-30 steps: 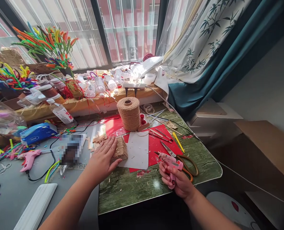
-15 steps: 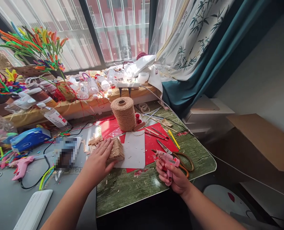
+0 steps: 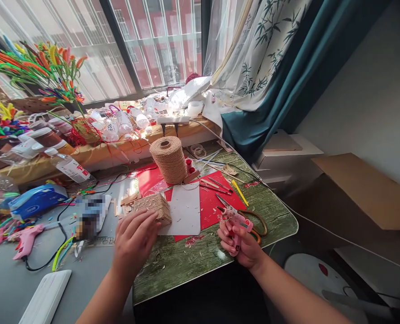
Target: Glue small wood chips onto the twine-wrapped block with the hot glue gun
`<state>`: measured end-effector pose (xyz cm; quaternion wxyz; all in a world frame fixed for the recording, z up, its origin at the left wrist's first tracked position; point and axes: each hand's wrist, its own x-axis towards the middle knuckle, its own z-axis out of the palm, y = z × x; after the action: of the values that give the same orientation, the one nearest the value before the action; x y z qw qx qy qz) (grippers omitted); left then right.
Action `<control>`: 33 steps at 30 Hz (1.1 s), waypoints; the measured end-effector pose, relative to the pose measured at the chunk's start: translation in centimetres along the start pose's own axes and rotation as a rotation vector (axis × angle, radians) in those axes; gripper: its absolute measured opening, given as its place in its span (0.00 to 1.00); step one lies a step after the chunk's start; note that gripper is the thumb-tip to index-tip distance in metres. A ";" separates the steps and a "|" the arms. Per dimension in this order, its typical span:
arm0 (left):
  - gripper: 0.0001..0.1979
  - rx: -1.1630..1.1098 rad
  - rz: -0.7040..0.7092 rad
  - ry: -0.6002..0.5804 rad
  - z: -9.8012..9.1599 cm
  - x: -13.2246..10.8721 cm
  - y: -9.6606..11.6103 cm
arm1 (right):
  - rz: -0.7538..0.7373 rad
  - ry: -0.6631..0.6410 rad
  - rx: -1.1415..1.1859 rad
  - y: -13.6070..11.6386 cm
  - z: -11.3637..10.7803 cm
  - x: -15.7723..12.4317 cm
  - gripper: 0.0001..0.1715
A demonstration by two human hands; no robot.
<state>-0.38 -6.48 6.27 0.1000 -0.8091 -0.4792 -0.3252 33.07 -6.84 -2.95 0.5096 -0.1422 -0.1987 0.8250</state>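
Note:
A box wrapped in tan twine [image 3: 157, 208] rests at the left edge of a white sheet [image 3: 186, 211] laid over red paper [image 3: 208, 207]. My left hand [image 3: 135, 236] is at the near-left side of the box, palm down with bent fingers, fingertips by its front face; whether they touch it is hard to tell. My right hand [image 3: 238, 243] is wrapped round the handle of a pink glue gun [image 3: 235, 219], its nozzle pointing up and left. Scissors [image 3: 255, 220] lie just behind the glue gun. Behind the box stands a large spool of twine [image 3: 169, 162].
A yellow cutter [image 3: 240, 192] and brushes lie on the red paper's right side. To the left are wood pieces [image 3: 128, 198], a second pink glue gun [image 3: 27, 240], a blue tape dispenser [image 3: 38, 200] and a white keyboard [image 3: 46, 297]. Bottles and a power strip [image 3: 173, 120] line the sill.
My left hand has come off the top of the twine box and drawn back toward me, its fingers now bent. The glue gun remains in my right hand. The view has shifted slightly.

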 end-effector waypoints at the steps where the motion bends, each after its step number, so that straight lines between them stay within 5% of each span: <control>1: 0.20 -0.046 0.026 0.004 0.2 -0.5 0.7 | -0.010 -0.002 0.021 0.0 0.0 0.0 0.17; 5: 0.05 -0.173 0.122 -0.174 2.4 -1.7 3.2 | -0.009 -0.004 0.028 -0.1 0.0 0.0 0.17; 9: 0.11 -0.018 0.107 -0.484 6.1 -0.7 4.9 | -0.001 0.003 0.025 0.0 0.1 0.1 0.15; 11: 0.11 -0.012 0.072 -0.545 7.6 0.4 5.4 | -0.006 0.001 0.033 0.0 0.1 0.1 0.16; 22: 0.22 0.013 -0.032 -0.473 11.4 2.9 4.8 | 0.007 -0.012 0.038 0.0 -0.2 0.2 0.17; 33: 0.11 -0.099 -0.029 -0.541 12.2 4.0 4.8 | 0.028 0.006 0.014 -0.1 -0.1 0.2 0.17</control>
<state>10.20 -0.35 0.06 -0.0759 -0.8635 -0.4835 -0.1217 33.10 -6.63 -3.03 0.4998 -0.1438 -0.1892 0.8329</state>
